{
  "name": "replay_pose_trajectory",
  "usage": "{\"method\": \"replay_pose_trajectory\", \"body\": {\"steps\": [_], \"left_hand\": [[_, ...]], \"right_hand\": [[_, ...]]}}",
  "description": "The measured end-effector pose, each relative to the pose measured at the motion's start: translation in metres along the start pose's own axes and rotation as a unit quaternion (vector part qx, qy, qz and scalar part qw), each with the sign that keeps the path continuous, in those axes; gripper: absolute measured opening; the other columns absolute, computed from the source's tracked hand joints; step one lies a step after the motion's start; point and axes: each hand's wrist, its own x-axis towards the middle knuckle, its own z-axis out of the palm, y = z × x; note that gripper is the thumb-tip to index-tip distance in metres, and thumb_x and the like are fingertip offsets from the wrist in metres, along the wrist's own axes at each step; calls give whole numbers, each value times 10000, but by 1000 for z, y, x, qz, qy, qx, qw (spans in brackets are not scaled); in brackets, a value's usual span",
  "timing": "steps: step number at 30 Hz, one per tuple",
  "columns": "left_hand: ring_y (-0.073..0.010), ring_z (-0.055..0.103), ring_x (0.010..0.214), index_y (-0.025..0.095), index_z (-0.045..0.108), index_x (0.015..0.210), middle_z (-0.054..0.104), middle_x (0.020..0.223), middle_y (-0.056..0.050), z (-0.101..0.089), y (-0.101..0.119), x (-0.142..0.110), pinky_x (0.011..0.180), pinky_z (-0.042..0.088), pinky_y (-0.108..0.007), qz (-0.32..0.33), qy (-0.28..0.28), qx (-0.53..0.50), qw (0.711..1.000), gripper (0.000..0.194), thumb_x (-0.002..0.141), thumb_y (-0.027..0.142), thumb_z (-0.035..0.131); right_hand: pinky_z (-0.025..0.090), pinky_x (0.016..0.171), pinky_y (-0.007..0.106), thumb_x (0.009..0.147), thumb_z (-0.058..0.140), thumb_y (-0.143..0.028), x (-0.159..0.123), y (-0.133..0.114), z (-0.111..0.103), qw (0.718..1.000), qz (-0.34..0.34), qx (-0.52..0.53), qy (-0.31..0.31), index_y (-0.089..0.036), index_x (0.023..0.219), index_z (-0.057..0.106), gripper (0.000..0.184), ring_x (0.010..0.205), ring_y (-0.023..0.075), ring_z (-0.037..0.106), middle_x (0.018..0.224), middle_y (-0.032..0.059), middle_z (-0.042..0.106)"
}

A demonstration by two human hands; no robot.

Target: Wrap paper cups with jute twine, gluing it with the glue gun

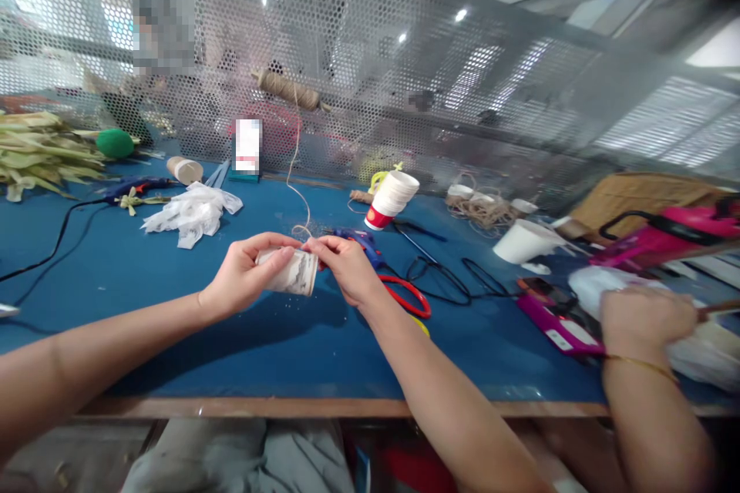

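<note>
My left hand [234, 281] is wrapped around a whitish paper cup [296, 274] with grey marks, which lies on its side above the blue table. At the cup's rim end, the thumb and fingers of my right hand [350, 269] pinch a strand of twine [307, 204]. That twine runs up to a spool [289, 89] mounted on the perforated metal screen. Just behind my right hand lies a blue glue gun [361, 243], partly hidden. Red-handled scissors [412, 294] rest beside my right forearm, which covers part of them.
A stack of white paper cups [394, 199] stands behind my right hand. White plastic film [193, 212] lies to the left, near dried husks [46, 150]. Black cable [456, 281] loops on the right. A co-worker's hand [647, 312] is at the far right, by a purple box [558, 320].
</note>
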Motion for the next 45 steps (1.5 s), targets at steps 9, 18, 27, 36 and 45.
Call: {"method": "replay_pose_trajectory", "body": {"steps": [9,18,27,36,45], "left_hand": [[-123,568,655,123,645,899,663,832,-68,-1,-8,10,560,435,-213,-52,60,-19,997,320,735,383,555],[-140,580,711,119,628,922,659,862,-80,-1,-7,12,594,448,-230,-52,64,1,997,325,751,380,537],[-139,585,694,123,625,924,664,832,-70,0,-8,11,605,455,-235,-45,56,13,997,322,756,380,527],[-134,582,716,129,614,930,665,849,-64,-2,-7,8,642,455,-229,15,47,78,996,295,788,358,496],[-103,601,723,151,566,999,677,901,-48,-3,-10,0,684,462,-190,122,-23,161,979,248,815,279,460]], "right_hand": [[449,572,253,750,539,-375,-9,-12,-14,991,-88,-103,6,-161,740,568,217,631,131,565,676,26,604],[450,610,278,723,558,-259,-23,-20,-1,974,-138,-173,-41,-177,734,569,83,636,146,558,693,26,613],[424,576,251,724,534,-208,-23,-18,2,968,-153,-199,-25,-182,693,542,41,597,128,536,642,4,588],[425,621,267,752,549,-359,-17,-19,-7,991,-99,-81,-34,-174,745,580,188,661,136,558,703,20,613],[338,484,215,703,591,-380,-10,-15,-9,992,43,102,-54,-160,660,562,226,511,77,491,570,-19,558]]}}
